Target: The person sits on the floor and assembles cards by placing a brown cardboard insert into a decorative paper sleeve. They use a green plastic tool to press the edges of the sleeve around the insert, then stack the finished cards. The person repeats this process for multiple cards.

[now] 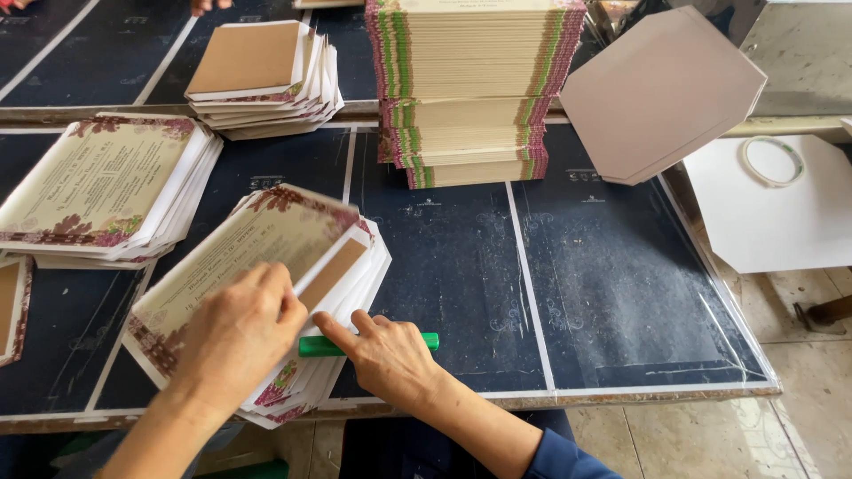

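My left hand (240, 328) presses down on the top printed card (240, 253) of a fanned stack of floral-bordered cards (342, 293) at the table's front left. That top card is slightly lifted and blurred. My right hand (386, 353) lies just to the right of the stack, fingers closed on a green plastic stick (429, 341) that rests flat on the dark table mat (461, 275), its left end against the stack's edge.
Another printed card pile (102, 186) lies at the left, a brown-backed pile (262, 75) behind it, and a tall stack (470, 89) at the back centre. Grey octagonal boards (661, 93) lean at the right. A white sheet with a tape ring (772, 160) overhangs the table's right edge.
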